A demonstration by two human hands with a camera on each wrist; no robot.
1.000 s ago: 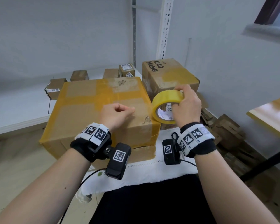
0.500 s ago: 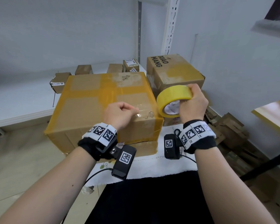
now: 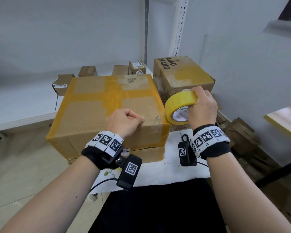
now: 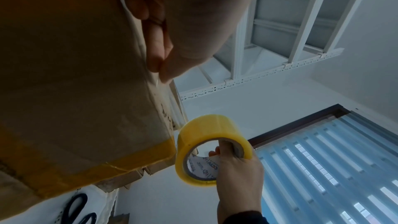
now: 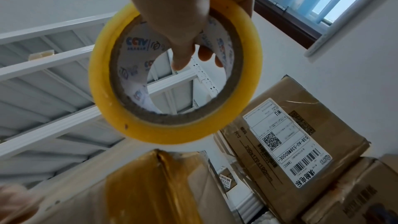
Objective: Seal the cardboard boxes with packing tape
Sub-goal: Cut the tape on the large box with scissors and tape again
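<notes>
A big cardboard box (image 3: 94,111), banded with yellow tape, sits in front of me. My left hand (image 3: 124,121) rests curled on its near right top edge. In the left wrist view its thumb and fingertips (image 4: 163,57) pinch a thin clear strip of tape against the box (image 4: 75,91). My right hand (image 3: 203,108) grips a yellow tape roll (image 3: 180,105) just off the box's right corner, with the thumb through the core (image 5: 176,31). The roll (image 5: 172,130) hangs above the taped corner (image 5: 150,185).
A second box printed XIAO MANG (image 3: 183,76) stands behind the roll. Several small boxes (image 3: 64,81) lie on the white shelf at the back. Black scissors (image 4: 77,210) lie on the white cloth (image 3: 158,172). Flattened cardboard (image 3: 242,137) is piled at the right.
The right hand has carried the roll slightly right and up, away from the box corner. The left hand has stayed at the box's near right edge.
</notes>
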